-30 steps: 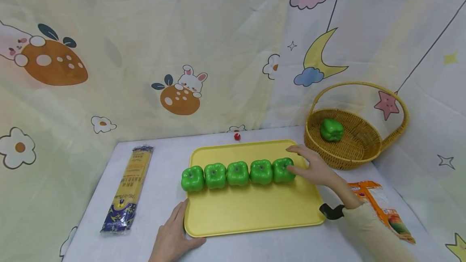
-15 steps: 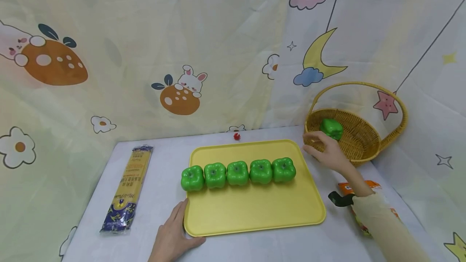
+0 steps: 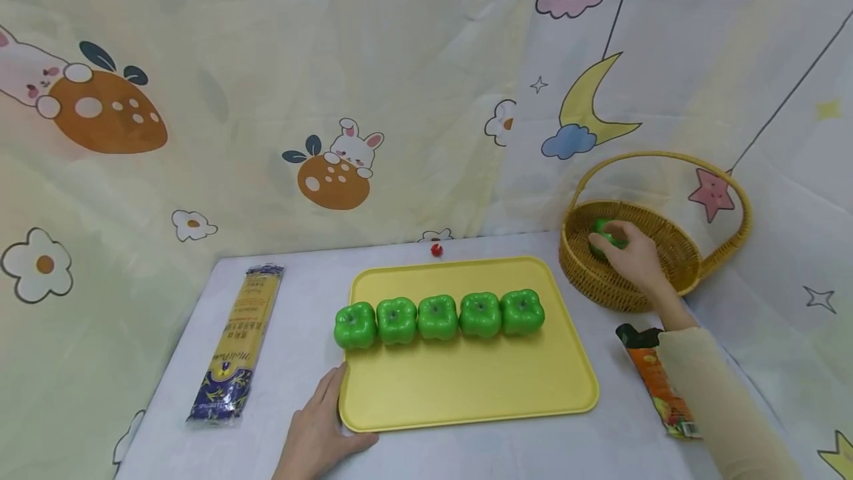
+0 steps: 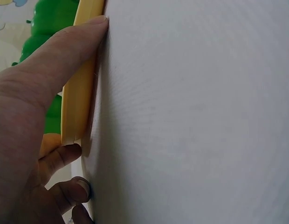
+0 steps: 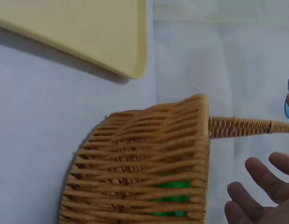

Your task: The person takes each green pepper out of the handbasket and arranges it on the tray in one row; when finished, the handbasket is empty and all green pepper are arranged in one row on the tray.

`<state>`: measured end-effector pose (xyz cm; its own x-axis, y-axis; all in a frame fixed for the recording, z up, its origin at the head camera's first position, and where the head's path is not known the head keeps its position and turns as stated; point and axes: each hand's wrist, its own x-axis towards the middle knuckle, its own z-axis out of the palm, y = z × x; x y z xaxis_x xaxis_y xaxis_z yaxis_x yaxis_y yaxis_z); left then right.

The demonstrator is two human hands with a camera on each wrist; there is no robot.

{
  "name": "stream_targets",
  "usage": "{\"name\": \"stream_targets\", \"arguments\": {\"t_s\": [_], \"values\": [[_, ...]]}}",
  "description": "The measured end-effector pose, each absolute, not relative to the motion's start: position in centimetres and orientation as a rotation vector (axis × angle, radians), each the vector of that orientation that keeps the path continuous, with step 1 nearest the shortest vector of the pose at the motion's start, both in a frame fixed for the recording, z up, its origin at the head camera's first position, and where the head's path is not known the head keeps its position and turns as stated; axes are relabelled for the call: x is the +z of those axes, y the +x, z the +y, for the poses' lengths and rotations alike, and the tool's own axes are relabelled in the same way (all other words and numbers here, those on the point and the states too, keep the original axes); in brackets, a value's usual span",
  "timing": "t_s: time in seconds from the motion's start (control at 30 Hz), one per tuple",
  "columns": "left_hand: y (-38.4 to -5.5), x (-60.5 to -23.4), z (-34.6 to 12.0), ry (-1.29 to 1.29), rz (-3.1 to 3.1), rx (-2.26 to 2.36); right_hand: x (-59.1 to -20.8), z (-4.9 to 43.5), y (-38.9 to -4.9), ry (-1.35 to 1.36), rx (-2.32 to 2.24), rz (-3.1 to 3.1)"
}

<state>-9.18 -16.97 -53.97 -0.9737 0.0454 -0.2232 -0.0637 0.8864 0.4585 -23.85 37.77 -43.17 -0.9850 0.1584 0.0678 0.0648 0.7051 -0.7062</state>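
Note:
My left hand [image 3: 316,424] rests at the near left corner of a yellow tray [image 3: 466,391]. Its straight thumb [image 4: 65,56] lies against the tray's near edge in the left wrist view, the fingers by the left side. On the tray, several green bell peppers [image 3: 437,317] stand in a touching row. My right hand [image 3: 633,254] reaches over a wicker basket [image 3: 589,284], above another green bell pepper [image 3: 600,226] inside it. In the right wrist view the fingers [image 5: 244,200] are spread beside the rim, apart from the pepper glimpsed through the weave.
A spaghetti packet [image 3: 236,347] lies left of the tray. An orange snack bag [image 3: 660,387] lies to the right, partly under my right sleeve. A small red object [image 3: 436,250] sits behind the tray. The basket's tall handle [image 3: 656,155] arches above it, near the printed cloth wall.
My right hand has left the rightmost pepper in the row and moved right and away from me, over the basket. My left hand has stayed at the tray's corner.

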Motion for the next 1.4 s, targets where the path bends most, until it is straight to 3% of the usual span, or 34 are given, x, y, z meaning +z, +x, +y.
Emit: {"name": "stream_targets", "arguments": {"t_s": [0.87, 1.4], "values": [[-9.4, -54.0, -17.0, -0.019, 2.822, 0.705, -43.0, 42.6, -30.2, -0.263, 0.901, -2.949], [-9.5, -53.8, -16.9, -0.034, 2.800, 0.715, -43.4, 44.6, -31.8, -0.274, 0.753, -3.270]]}}
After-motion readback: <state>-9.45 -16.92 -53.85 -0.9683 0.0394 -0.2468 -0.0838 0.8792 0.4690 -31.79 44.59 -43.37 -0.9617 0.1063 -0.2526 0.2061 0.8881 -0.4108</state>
